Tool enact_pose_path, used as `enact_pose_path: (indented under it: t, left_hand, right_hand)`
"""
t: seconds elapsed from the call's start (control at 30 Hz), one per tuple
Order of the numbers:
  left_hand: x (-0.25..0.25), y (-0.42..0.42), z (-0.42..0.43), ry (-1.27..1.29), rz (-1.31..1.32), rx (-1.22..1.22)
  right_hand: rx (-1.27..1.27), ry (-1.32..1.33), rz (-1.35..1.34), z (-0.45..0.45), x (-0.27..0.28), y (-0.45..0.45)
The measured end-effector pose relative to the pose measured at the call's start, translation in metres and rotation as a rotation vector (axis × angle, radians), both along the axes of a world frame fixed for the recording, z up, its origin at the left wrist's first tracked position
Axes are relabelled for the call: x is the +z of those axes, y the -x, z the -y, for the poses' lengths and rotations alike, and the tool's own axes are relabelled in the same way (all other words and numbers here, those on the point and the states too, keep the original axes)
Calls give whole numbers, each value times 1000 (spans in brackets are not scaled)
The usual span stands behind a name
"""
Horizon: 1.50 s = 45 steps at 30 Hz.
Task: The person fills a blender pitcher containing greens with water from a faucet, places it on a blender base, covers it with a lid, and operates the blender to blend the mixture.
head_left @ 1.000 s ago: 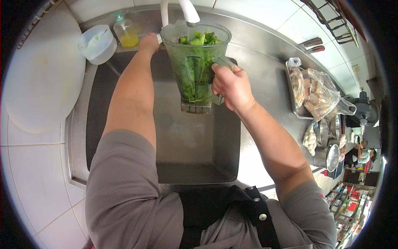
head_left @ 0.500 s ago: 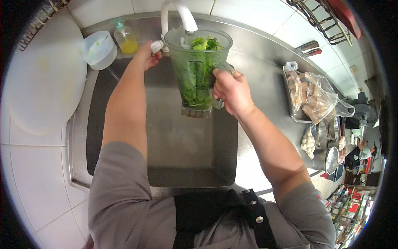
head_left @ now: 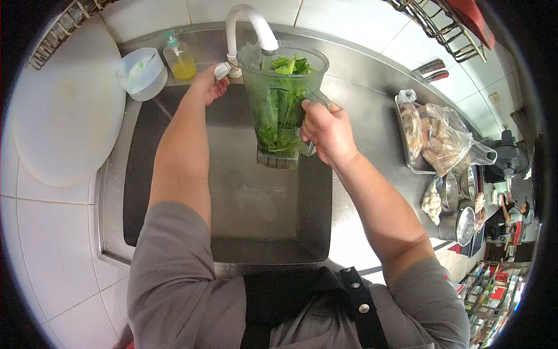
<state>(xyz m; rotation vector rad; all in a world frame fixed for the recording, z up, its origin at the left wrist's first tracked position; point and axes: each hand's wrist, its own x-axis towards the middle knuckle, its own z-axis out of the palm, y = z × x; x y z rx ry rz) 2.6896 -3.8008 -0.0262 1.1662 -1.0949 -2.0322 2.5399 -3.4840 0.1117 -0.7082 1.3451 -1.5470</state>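
Note:
My right hand [head_left: 326, 129] is closed around the handle of a clear blender jug [head_left: 251, 96], holding it upright over the sink [head_left: 256, 209]. Leafy greens [head_left: 290, 65] fill much of the jug, some poking up near its rim. The white tap [head_left: 261, 29] arches over the jug, its spout at the rim; a faint clear streak beneath it looks like water. At the tap's base, my left hand [head_left: 210, 86] grips the white tap lever [head_left: 222, 70], fingers curled.
On the left stand a white tub [head_left: 141, 78], a soap bottle [head_left: 180, 61] and a large round white board [head_left: 70, 104]. To the right, a tray [head_left: 401, 125] carries bagged brown food [head_left: 442, 136]. Metal pots [head_left: 456, 225] sit nearer. A wire rack [head_left: 442, 29] hangs above. A person [head_left: 514, 212] is far right.
The view has shifted slightly, so things sit a little lower and to the right at the tap. Both hands keep their holds on the lever and the jug.

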Motion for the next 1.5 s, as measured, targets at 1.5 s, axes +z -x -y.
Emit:
enact_pose_path:
  t: [1.5]
  left_hand:
    - [3,-1,-24,991,641,124]
  right_hand:
    - [-5,26,61,-27,-6,4]
